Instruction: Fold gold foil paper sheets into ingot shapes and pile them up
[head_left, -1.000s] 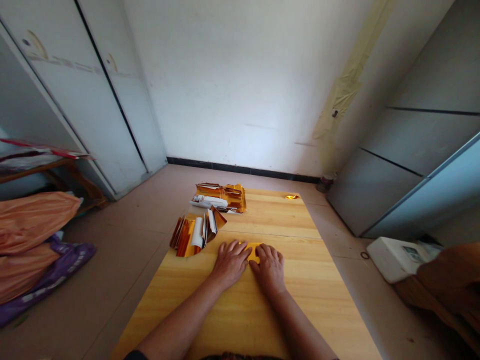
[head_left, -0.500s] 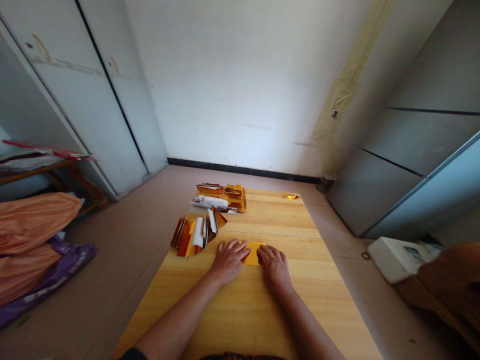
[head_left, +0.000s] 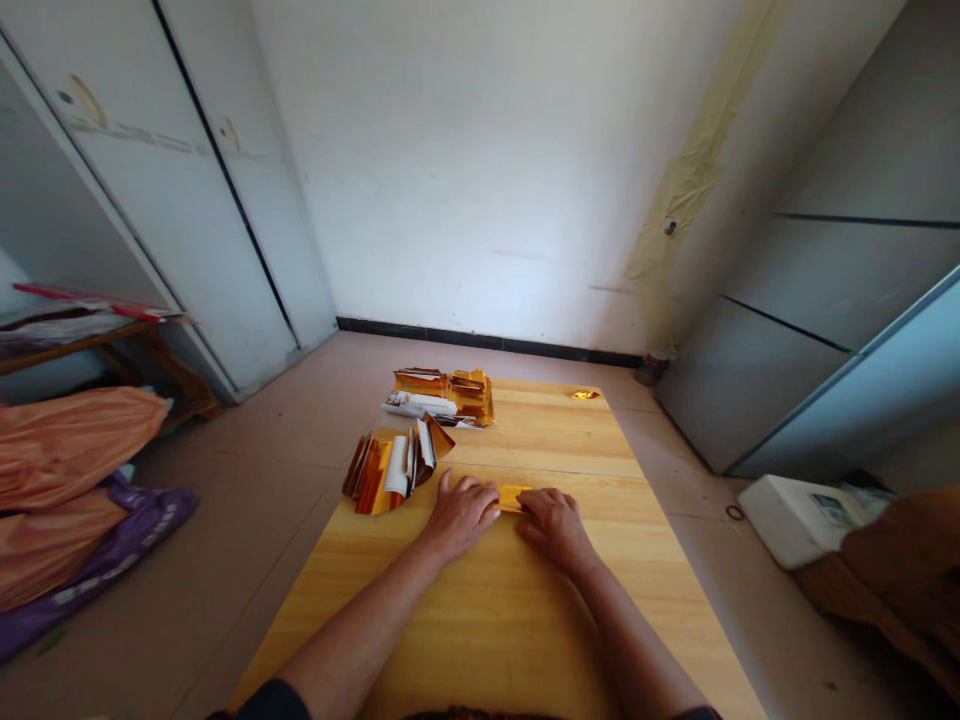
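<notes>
A narrow strip of shiny gold paper (head_left: 511, 498) lies on the wooden table between my hands. My left hand (head_left: 460, 513) grips its left end with the fingertips and thumb. At the right end, my right hand (head_left: 556, 522) has curled fingers closed on the paper. The strip looks folded or rolled over; its ends are hidden under my fingers. Left of my left hand stands a loose bundle of gold and white paper sheets (head_left: 395, 463). Another such pile (head_left: 442, 398) sits behind it at the far left edge of the table.
A small folded gold piece (head_left: 584, 395) rests at the table's far right corner. The wooden table (head_left: 480, 620) stands before a white wall. On the floor are a white box (head_left: 787, 520) to the right and orange and purple bags (head_left: 75, 440) to the left.
The gold paper has gone from a wider flat piece to a narrow strip, its near edge turned away from me. Both hands have closed in on its ends.
</notes>
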